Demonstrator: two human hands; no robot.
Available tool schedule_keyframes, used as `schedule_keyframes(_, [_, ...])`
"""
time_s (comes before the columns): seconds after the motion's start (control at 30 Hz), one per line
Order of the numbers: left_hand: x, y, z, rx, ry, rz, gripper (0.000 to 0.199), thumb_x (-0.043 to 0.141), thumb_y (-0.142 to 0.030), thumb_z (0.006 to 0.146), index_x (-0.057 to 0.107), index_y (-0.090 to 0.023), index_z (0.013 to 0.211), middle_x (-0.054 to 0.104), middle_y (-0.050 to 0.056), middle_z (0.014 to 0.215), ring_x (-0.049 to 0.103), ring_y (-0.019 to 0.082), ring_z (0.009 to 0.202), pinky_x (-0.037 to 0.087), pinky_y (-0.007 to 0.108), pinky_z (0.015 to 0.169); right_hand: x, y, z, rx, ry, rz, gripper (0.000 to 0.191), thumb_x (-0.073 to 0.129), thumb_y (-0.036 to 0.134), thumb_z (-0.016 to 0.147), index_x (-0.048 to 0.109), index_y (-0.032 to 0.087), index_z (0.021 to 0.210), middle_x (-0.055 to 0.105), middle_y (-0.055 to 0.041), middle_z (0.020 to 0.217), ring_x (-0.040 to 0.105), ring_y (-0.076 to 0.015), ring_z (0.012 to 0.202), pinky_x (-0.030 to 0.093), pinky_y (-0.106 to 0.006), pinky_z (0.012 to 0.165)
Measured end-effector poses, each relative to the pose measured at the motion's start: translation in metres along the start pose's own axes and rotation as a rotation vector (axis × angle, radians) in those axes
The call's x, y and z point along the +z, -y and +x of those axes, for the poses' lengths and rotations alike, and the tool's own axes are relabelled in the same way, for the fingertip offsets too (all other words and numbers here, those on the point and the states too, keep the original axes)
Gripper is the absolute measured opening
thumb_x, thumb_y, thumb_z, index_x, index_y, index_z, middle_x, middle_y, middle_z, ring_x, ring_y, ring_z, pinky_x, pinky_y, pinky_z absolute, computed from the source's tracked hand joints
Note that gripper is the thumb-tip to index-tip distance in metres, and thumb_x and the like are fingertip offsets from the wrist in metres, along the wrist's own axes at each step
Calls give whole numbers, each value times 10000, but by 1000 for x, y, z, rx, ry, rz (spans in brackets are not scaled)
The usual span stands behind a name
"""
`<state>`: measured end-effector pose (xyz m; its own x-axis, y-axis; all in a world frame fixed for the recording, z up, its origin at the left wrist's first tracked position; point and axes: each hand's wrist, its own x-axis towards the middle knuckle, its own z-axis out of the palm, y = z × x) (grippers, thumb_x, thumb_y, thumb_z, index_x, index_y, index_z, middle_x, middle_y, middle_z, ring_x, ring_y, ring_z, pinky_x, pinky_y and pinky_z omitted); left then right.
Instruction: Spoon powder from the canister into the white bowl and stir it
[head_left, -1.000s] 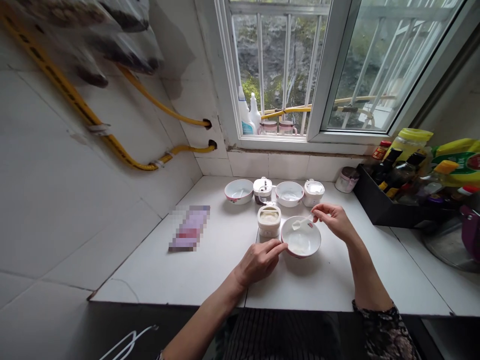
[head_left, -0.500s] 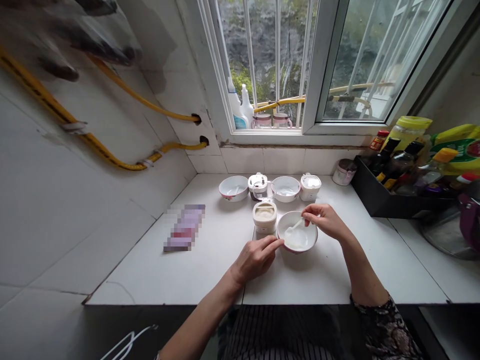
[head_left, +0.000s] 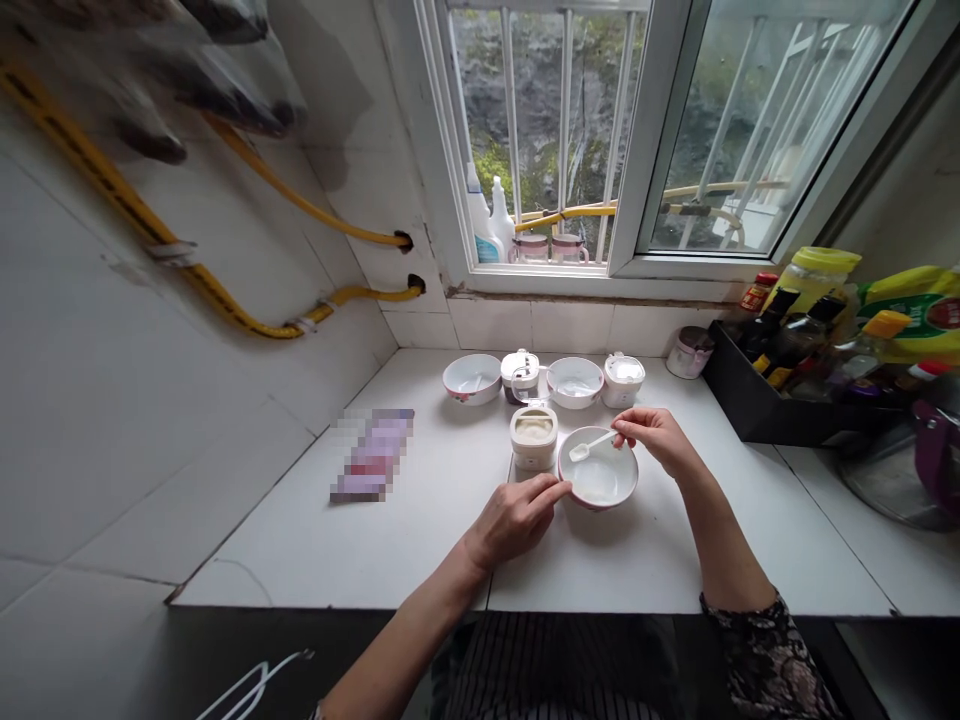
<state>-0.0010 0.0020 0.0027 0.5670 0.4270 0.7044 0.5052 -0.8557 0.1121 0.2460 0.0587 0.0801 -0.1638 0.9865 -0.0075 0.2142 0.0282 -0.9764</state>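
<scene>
A white bowl (head_left: 600,490) with a reddish rim stands on the counter in front of me, with a little pale residue in its bottom. My left hand (head_left: 521,515) holds the bowl's near-left rim with its fingertips; the thumb is hidden. Between the thumb and fingers of my right hand (head_left: 651,440) is the handle of a small white spoon (head_left: 589,447). The spoon's head hangs over the bowl's far-left side. Just left of the bowl sits a seasoning jar (head_left: 533,447) with its lid up and whitish contents showing.
Behind are a bowl with a floral side (head_left: 472,388), a jar with dark contents (head_left: 520,376), another bowl (head_left: 574,390) and a white-filled jar (head_left: 623,380). A black box (head_left: 780,410) of bottles stands right, beside a lidded pot (head_left: 892,490). A blurred purple item (head_left: 373,455) lies left.
My right hand has raised the spoon slightly from inside the bowl toward its far-left rim. My left hand stays at the bowl's rim. The camera view has shifted a little.
</scene>
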Motion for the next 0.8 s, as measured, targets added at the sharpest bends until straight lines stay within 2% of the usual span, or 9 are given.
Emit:
schedule_keyframes(0.2, [0, 0, 0, -10, 7, -6, 370, 367, -67, 920, 558, -150, 1226, 684, 100, 983, 684, 146, 834, 586, 224, 652, 13, -2, -4, -93, 15, -293, 194, 599, 352, 757, 673, 183, 697, 666, -15, 589, 545, -153, 595, 401, -281, 603])
schedule_keyframes(0.3, [0, 0, 0, -11, 5, -5, 372, 373, -67, 923, 558, -154, 1233, 684, 99, 990, 684, 146, 839, 589, 226, 658, 19, -1, -7, -141, 55, -351, 195, 574, 343, 782, 670, 195, 699, 667, -12, 606, 549, -158, 609, 390, -279, 593])
schedule_keyframes(0.5, [-1, -1, 0, -9, 10, 1, 353, 377, -60, 922, 569, -141, 1207, 688, 99, 979, 681, 149, 836, 581, 224, 652, 20, -1, -6, -65, 85, -171, 202, 625, 369, 738, 672, 177, 695, 677, -25, 584, 533, -146, 571, 391, -276, 579])
schedule_keyframes(0.63, [-2, -1, 1, 10, -8, 1, 344, 386, -50, 918, 559, -134, 1203, 689, 100, 985, 682, 155, 841, 578, 227, 646, 13, -1, -3, -10, 58, -35, 233, 689, 396, 674, 676, 163, 683, 671, -34, 554, 520, -139, 545, 394, -282, 567])
schedule_keyframes(0.8, [-1, -1, 1, 11, -8, -2, 344, 391, -53, 911, 551, -134, 1205, 686, 97, 984, 683, 159, 833, 577, 230, 636, 8, 1, -2, -1, 14, 3, 255, 713, 411, 647, 681, 160, 674, 674, -43, 563, 481, -127, 533, 395, -290, 567])
